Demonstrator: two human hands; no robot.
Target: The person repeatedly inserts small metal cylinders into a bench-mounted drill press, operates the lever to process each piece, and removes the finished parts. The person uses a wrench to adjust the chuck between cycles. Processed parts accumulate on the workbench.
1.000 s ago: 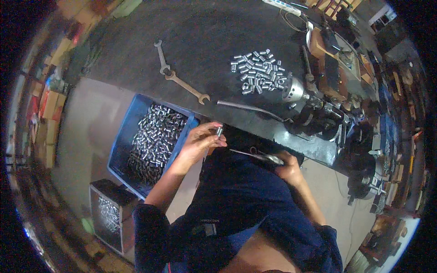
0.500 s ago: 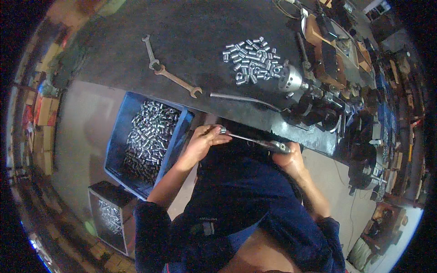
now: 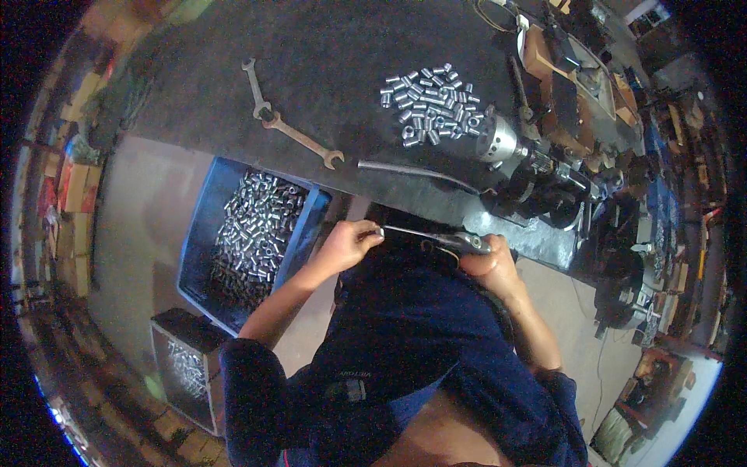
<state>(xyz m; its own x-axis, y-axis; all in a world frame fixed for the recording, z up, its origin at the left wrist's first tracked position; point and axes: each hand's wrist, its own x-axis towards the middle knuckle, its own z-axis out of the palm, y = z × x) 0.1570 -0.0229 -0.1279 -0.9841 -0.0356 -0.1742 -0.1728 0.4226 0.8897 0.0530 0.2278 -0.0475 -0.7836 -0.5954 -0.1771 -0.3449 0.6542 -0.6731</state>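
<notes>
My left hand (image 3: pixel 348 243) is closed, its fingertips pinching a small shiny metal sleeve (image 3: pixel 380 233). Wrapped round a hand tool (image 3: pixel 471 243) with a dark grey body and a long thin metal rod is my right hand (image 3: pixel 490 265). The rod points left, and its tip sits close beside the sleeve; whether they touch I cannot tell. Both hands are over my lap, just short of the bench edge. To the left of my left forearm stands a blue bin (image 3: pixel 194 233) full of similar metal sleeves (image 3: pixel 261 226).
On the dark bench (image 3: pixel 327 70) lie a pile of metal sleeves (image 3: pixel 432 105), two open-end wrenches (image 3: pixel 303 140) and a metal bar (image 3: pixel 412 169). A machine with a round chuck (image 3: pixel 496 136) stands at the right. Another box of sleeves (image 3: pixel 187 366) is at lower left.
The sleeve has turned in my left fingers, which have closed in around it. My right hand and the tool have shifted only slightly.
</notes>
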